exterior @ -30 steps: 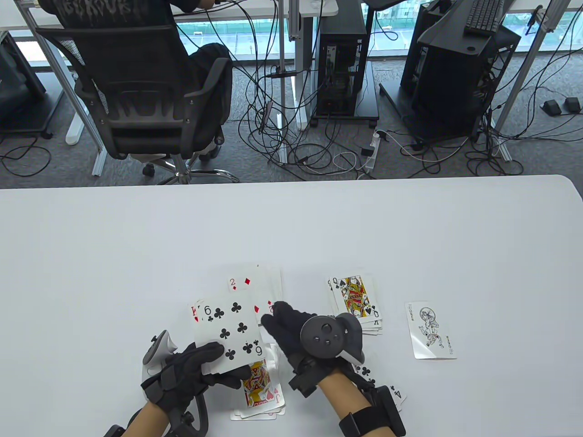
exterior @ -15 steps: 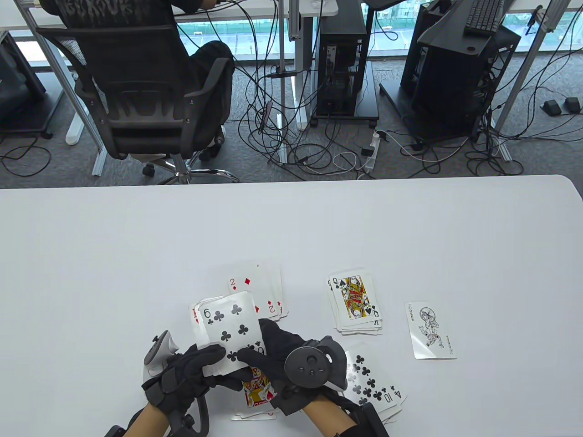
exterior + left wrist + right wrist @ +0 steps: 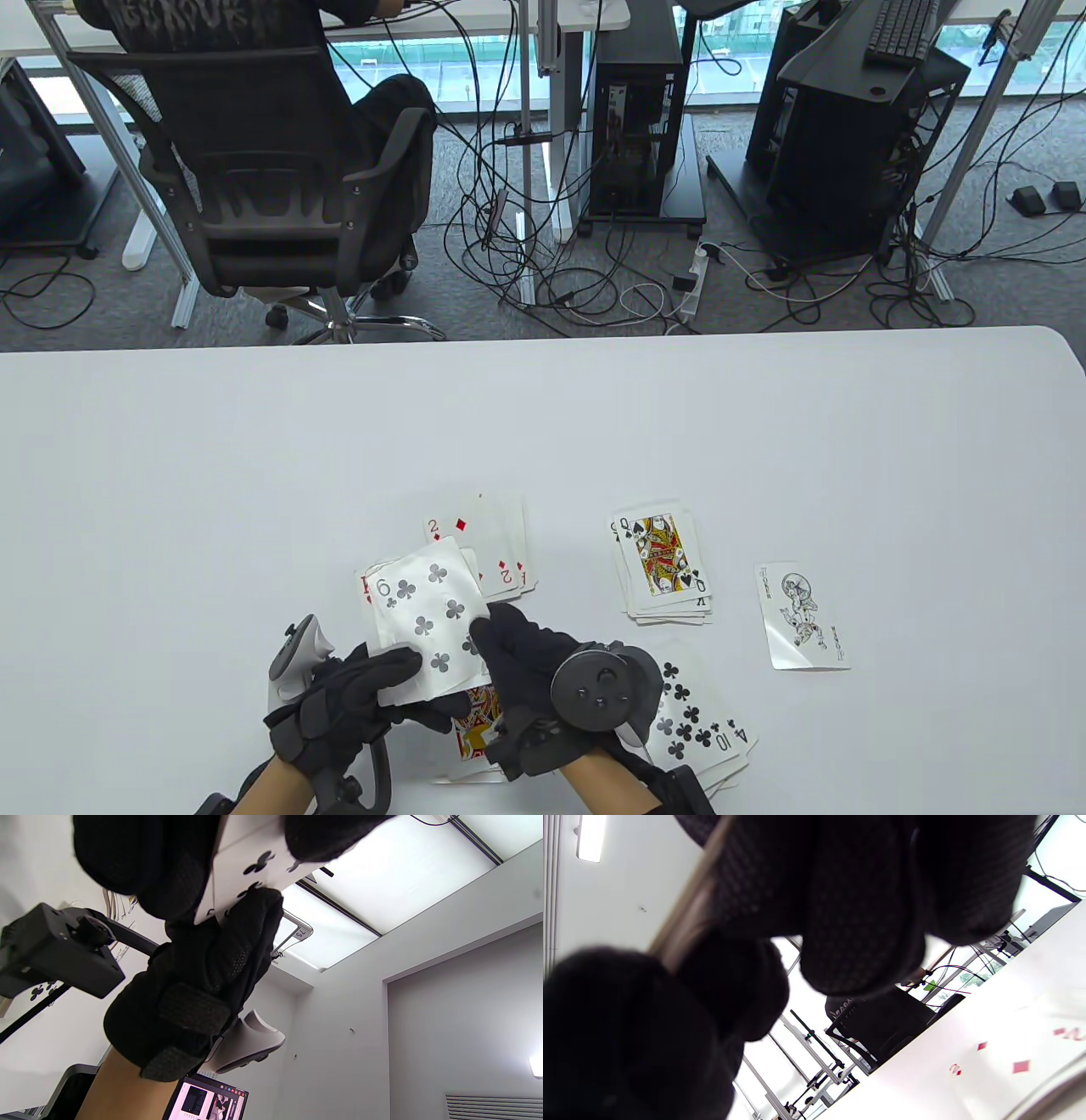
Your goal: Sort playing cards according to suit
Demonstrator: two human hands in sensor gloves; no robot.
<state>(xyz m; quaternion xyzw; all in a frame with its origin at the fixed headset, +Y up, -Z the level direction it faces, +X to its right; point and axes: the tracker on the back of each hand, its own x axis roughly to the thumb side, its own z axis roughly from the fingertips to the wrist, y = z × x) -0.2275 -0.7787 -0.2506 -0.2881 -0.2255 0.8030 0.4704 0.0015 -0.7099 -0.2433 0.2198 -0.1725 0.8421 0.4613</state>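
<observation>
The playing cards, such as the six of clubs (image 3: 428,615), look like smooth coated paper with a slight sheen, lying on a smooth matt white table (image 3: 543,424). Both gloves, on the left hand (image 3: 361,696) and the right hand (image 3: 517,658), are black matt cloth with a mesh-like weave. The tracker (image 3: 604,688) on the right hand looks like dark, smooth, matt plastic.
</observation>
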